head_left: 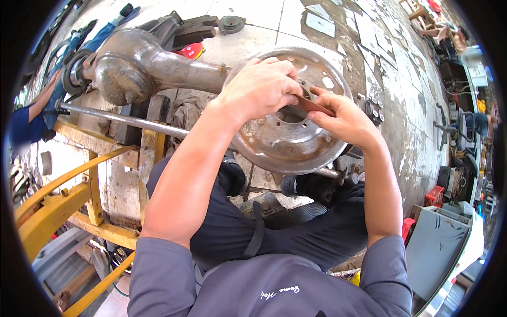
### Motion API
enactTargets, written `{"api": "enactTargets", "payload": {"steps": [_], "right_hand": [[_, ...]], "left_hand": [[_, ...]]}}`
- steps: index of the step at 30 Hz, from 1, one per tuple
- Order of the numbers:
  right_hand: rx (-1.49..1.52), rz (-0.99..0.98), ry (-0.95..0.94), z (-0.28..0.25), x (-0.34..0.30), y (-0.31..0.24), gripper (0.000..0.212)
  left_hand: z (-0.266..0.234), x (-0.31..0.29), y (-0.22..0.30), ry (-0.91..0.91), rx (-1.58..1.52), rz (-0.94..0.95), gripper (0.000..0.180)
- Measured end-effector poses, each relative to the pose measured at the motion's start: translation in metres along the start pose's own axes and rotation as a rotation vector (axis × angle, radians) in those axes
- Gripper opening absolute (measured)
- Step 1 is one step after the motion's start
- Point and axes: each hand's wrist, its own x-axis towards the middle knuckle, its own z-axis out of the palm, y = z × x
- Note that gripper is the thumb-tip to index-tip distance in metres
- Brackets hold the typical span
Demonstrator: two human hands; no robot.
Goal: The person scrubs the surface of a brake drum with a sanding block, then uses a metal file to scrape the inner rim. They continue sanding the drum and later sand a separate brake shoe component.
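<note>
Both hands hold a small, flat, reddish-brown sheet [316,105] that looks like folded sandpaper, over the centre of a round metal backing plate [266,145]. My left hand [264,87] has its fingers curled down onto the sheet's left end. On the right end, my right hand [342,115] pinches it between thumb and fingers. The plate is worn and brownish, with several small holes and a larger central opening, partly hidden by my hands. It sits at the end of a heavy axle housing [185,71] whose rounded middle lies to the left.
A long metal rod [124,119] runs beneath the housing. Yellow metal frame bars [79,198] stand at lower left. Another person's arm [39,100] shows at far left. A grey metal cabinet [438,245] and red crate [434,196] are at right. A dark ring-shaped part [231,24] lies on the floor.
</note>
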Motion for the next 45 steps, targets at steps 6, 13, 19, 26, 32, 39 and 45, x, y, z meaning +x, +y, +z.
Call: {"api": "enactTargets", "payload": {"steps": [6,13,19,26,32,39,45], "right_hand": [[0.363,0.142,0.012,-0.001,-0.003,-0.005,0.028],[-0.130,-0.076,0.181,0.047,0.004,-0.040,0.056],[-0.501,-0.145,0.165,0.079,0.012,-0.042,0.040],[-0.340,-0.158,0.202,0.085,0.024,-0.037,0.031],[-0.357,-0.118,0.092,0.079,0.039,-0.051,0.020],[-0.471,-0.272,-0.016,0.086,0.054,-0.059,0.018],[-0.455,-0.163,-0.022,0.073,0.050,-0.056,0.018]], "left_hand": [[-0.004,0.006,-0.004,0.063,0.003,0.063,0.023],[-0.025,0.002,-0.036,0.140,-0.051,-0.261,0.051],[-0.032,0.000,-0.048,0.285,-0.079,-0.377,0.046],[-0.036,-0.001,-0.039,0.209,-0.106,-0.447,0.042],[-0.041,0.000,-0.037,0.189,-0.111,-0.459,0.040],[-0.038,0.005,-0.043,0.221,-0.094,-0.428,0.038],[-0.036,0.003,-0.045,0.261,-0.053,-0.406,0.038]]}}
